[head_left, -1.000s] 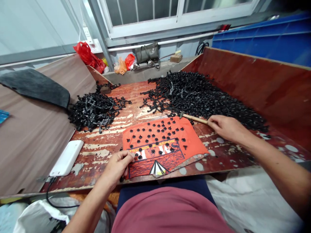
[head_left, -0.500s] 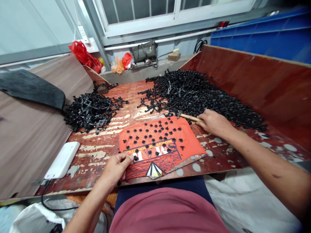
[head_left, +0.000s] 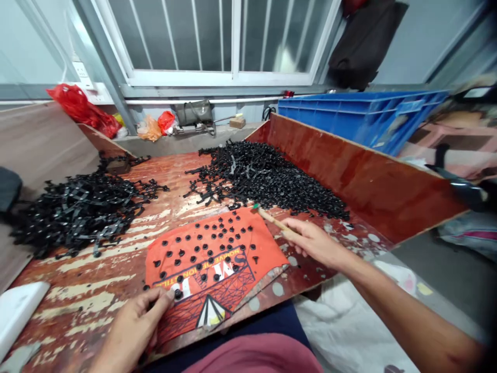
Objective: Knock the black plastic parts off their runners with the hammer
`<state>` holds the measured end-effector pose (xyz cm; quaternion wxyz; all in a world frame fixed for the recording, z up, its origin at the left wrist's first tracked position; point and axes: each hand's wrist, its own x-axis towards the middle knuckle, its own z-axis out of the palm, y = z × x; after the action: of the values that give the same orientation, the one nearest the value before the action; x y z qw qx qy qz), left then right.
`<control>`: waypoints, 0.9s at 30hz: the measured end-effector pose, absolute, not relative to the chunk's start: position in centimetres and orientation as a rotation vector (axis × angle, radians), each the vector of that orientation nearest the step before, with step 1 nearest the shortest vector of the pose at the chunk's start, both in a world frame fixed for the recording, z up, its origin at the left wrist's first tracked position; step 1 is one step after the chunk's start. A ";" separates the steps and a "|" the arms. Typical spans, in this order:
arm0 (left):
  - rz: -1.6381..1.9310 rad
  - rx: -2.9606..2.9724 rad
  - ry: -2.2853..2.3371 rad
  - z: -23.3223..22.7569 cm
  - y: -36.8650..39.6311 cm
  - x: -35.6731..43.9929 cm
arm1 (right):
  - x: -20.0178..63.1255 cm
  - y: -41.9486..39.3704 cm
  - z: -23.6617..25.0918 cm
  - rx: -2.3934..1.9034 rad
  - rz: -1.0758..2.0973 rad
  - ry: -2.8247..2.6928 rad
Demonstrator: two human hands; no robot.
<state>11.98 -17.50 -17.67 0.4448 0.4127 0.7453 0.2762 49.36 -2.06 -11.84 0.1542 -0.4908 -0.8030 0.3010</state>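
An orange-red printed cloth lies on the worn red tabletop, with several small black round parts standing on it in loose rows. At its lower left, my left hand is closed, thumb and forefinger pinched at a small black part. Whatever lies under its curled fingers is hidden. My right hand is wrapped round the wooden handle of a small hammer. The hammer's head rests at or just above the cloth's upper right edge; I cannot tell which.
Behind the cloth spreads a large heap of black parts. A second heap of black strips lies left. A red board walls the right side, with a blue crate behind it. A white device lies at the left edge.
The view has tilted up and swung right, bringing in more of the window and crate. Both hands keep nearly the same places relative to the cloth.
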 end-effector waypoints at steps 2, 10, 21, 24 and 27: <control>0.720 1.050 1.864 -17.3 -17.5 12.3 | 48.1 -4.7 -11.9 -1.316 1.185 -2.157; 0.912 1.028 1.813 -16.5 -17.5 12.9 | 41.7 -10.1 -11.2 -0.958 1.382 -2.421; 1.027 0.938 1.711 -16.7 -17.6 12.9 | 38.0 -11.8 -10.3 -0.712 1.031 -2.458; 1.046 0.929 1.666 -16.6 -17.8 12.9 | 37.4 -12.1 -11.6 -0.733 0.947 -2.458; 1.064 0.915 1.644 -16.6 -17.9 13.0 | 37.2 -12.1 -12.9 -0.813 0.848 -2.553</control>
<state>12.98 -17.91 -16.59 0.4707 0.3733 0.6711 0.4343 37.19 -12.07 -12.92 0.1648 -0.2852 -0.8961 0.2976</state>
